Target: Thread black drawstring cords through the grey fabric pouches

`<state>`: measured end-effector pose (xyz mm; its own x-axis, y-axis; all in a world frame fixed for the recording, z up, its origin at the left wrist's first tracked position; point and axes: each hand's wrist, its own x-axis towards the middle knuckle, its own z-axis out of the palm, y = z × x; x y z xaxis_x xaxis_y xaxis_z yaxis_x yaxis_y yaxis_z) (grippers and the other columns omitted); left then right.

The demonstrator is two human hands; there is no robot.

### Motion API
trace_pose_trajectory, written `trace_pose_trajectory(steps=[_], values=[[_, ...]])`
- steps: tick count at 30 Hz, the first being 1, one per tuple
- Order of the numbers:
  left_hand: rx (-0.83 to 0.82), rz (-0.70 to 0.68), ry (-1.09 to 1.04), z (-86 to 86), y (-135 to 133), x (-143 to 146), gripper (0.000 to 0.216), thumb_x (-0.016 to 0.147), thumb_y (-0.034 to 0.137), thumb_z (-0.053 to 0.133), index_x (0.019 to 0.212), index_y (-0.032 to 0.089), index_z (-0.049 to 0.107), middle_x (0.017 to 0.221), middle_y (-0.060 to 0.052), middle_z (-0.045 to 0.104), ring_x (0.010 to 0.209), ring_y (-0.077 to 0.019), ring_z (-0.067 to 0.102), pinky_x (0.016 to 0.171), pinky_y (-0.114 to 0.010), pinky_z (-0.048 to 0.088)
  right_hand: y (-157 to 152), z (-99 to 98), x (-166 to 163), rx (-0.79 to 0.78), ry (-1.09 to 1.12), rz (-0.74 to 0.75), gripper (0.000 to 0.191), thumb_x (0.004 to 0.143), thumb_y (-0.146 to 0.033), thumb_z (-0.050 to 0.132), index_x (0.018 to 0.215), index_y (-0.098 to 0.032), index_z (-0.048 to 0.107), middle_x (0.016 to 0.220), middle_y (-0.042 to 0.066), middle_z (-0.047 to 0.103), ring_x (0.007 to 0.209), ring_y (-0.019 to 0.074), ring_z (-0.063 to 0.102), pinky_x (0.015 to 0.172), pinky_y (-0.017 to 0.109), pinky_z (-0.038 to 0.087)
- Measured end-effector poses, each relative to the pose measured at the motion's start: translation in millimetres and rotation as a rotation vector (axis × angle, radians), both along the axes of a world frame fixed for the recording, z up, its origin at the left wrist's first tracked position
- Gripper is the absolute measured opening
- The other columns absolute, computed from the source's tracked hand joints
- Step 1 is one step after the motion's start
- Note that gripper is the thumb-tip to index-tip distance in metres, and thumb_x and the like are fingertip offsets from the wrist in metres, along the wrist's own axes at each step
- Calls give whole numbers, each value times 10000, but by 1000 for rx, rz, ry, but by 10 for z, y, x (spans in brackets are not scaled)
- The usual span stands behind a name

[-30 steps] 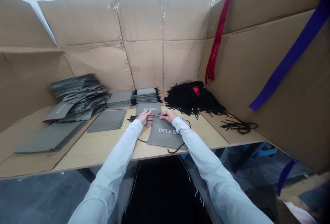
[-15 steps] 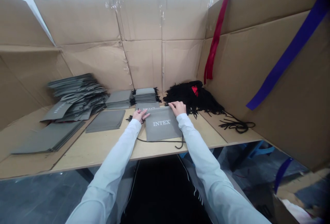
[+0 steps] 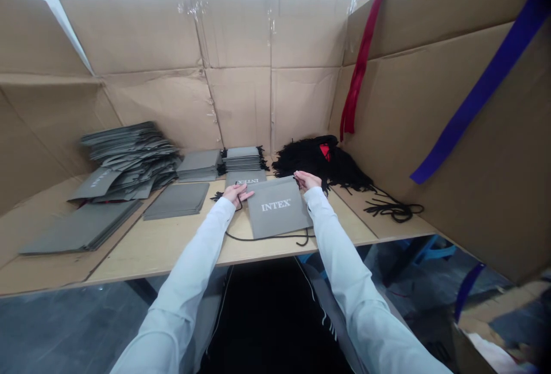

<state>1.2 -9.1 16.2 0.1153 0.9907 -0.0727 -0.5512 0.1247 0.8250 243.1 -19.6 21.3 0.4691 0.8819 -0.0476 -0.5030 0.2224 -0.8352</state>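
Observation:
A flat grey fabric drawstring bag [image 3: 275, 219] printed INTEX lies at the table's front, slightly tilted, its top edge away from me. My left hand [image 3: 236, 194] grips its upper left corner, with black cord looped around the fingers. At the upper right corner, my right hand [image 3: 308, 180] pinches the bag's edge, where a bit of black shows at the fingertips. A loose black cord [image 3: 258, 240] runs along the bag's lower edge and curls at the right. Just behind lies another grey INTEX bag [image 3: 245, 178], its print upside down to me.
Grey bags stand in a tall messy pile [image 3: 133, 159] and lower stacks [image 3: 176, 199] to the left. A neat stack with black cord ends [image 3: 244, 159] sits at the back. Black cords [image 3: 322, 162] lie heaped behind my right hand. Cardboard walls [image 3: 236, 35] enclose the table.
My right hand has moved a little to the right along with the bag. The bag has turned slightly, its right side now higher, and black shows at my right fingertips.

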Motion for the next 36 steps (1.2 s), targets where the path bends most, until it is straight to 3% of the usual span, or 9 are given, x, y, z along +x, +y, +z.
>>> trace_pose_trajectory(steps=[5, 10, 17, 24, 31, 36], values=[[-65, -89, -63, -35, 20, -20, 158, 624, -57, 529, 584, 87, 480, 537, 1, 508, 588, -95, 557, 802, -411, 447, -8, -15, 69, 16, 48, -13, 138, 558, -66, 638, 674, -117, 585, 615, 28, 637, 597, 97, 600, 507, 137, 489], [-164, -59, -48, -66, 85, -40, 146, 638, -53, 513, 610, 87, 487, 529, -22, 537, 602, -120, 572, 751, -374, 482, 37, -36, 151, 34, 92, -91, 122, 573, -78, 627, 677, -123, 581, 620, 21, 637, 607, 94, 601, 463, 118, 471], [-95, -88, 7, -31, 78, -28, 137, 597, -8, 582, 647, 81, 490, 628, -66, 588, 664, -159, 590, 731, -352, 495, 18, -8, 173, 28, 95, -136, 154, 570, -100, 642, 706, -126, 575, 638, 19, 635, 616, 92, 602, 478, 122, 473], [34, -32, 204, -81, 73, 29, 503, 411, -95, 648, 629, 176, 284, 565, 14, 528, 582, -180, 604, 669, -304, 492, 81, -56, 221, 76, 107, -161, 134, 589, -61, 607, 709, -110, 572, 614, 23, 626, 600, 89, 598, 527, 140, 492], [99, -3, 230, -19, -20, 123, 521, 441, -97, 622, 666, 185, 246, 568, 69, 446, 554, -161, 593, 599, -338, 507, 169, -71, 259, 178, 109, -245, 191, 545, -49, 634, 717, -86, 559, 586, 29, 613, 573, 100, 594, 578, 188, 511], [111, 16, 253, -18, -12, 146, 515, 464, -100, 608, 704, 187, 253, 592, 61, 462, 525, -141, 583, 599, -357, 512, 163, -74, 316, 155, 110, -350, 183, 557, -86, 640, 717, -85, 551, 591, 22, 602, 575, 98, 592, 583, 191, 517]])
